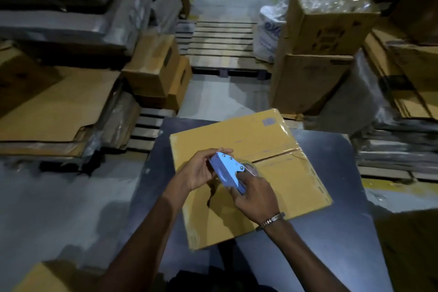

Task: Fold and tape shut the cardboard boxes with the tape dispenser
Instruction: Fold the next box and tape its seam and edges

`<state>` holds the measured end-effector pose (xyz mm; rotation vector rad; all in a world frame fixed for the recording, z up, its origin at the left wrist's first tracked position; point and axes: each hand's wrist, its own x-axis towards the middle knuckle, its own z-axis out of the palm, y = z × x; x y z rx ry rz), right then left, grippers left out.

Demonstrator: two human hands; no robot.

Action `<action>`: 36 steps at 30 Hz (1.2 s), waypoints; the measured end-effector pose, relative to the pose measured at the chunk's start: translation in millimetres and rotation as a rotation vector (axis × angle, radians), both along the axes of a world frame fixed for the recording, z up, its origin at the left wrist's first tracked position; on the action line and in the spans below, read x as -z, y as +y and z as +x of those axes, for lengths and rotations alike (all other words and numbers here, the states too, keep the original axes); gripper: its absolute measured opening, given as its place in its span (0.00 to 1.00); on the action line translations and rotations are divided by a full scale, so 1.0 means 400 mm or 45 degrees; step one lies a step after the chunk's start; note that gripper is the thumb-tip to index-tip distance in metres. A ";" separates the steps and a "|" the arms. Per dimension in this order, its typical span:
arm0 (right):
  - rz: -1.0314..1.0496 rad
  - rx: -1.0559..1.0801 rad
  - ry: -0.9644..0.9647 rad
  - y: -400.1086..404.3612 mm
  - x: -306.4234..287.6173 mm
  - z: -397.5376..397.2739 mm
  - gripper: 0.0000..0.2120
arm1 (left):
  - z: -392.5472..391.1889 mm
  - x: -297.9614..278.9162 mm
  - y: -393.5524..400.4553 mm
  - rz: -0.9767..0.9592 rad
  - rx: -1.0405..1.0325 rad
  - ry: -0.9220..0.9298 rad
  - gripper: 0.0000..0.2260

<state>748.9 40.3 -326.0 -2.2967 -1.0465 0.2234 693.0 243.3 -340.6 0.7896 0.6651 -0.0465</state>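
Observation:
A closed brown cardboard box (279,180) lies on a dark table (331,232) in front of me, its top flaps meeting in a seam that runs toward the right edge, with clear tape glinting along the far side. Above the box's left half I hold a light-blue tape dispenser (226,169) with a clear tape roll. My left hand (201,169) grips the dispenser's front end. My right hand (254,194) holds its handle and roll side; a metal bracelet sits on that wrist.
Flattened cardboard sheets (54,106) are piled at left, stacked boxes (156,66) behind them. Wooden pallets (220,42) lie ahead on the grey floor. Tall boxes (315,59) with plastic wrap stand at right, more flat stock (403,102) beyond. Another carton corner (47,277) is at bottom left.

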 end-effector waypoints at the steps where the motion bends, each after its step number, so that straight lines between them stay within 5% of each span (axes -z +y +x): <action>1: -0.013 -0.036 0.021 0.017 0.001 -0.010 0.10 | -0.028 0.007 0.023 0.013 0.002 0.012 0.20; 10: 0.068 -0.061 0.512 0.161 -0.006 -0.110 0.22 | -0.158 0.010 0.233 0.232 0.065 0.099 0.14; 16: 0.166 0.128 1.072 0.243 -0.018 -0.184 0.03 | -0.181 0.033 0.343 0.141 0.138 0.104 0.20; 19: 0.208 0.246 1.270 0.280 -0.019 -0.212 0.07 | -0.180 0.049 0.390 0.171 0.153 0.173 0.22; 29: 0.221 0.460 1.351 0.458 -0.029 -0.241 0.19 | -0.132 0.033 0.503 0.775 0.042 0.324 0.36; 36: 0.184 0.555 1.373 0.532 -0.013 -0.183 0.13 | -0.086 0.058 0.565 1.074 -0.150 0.226 0.46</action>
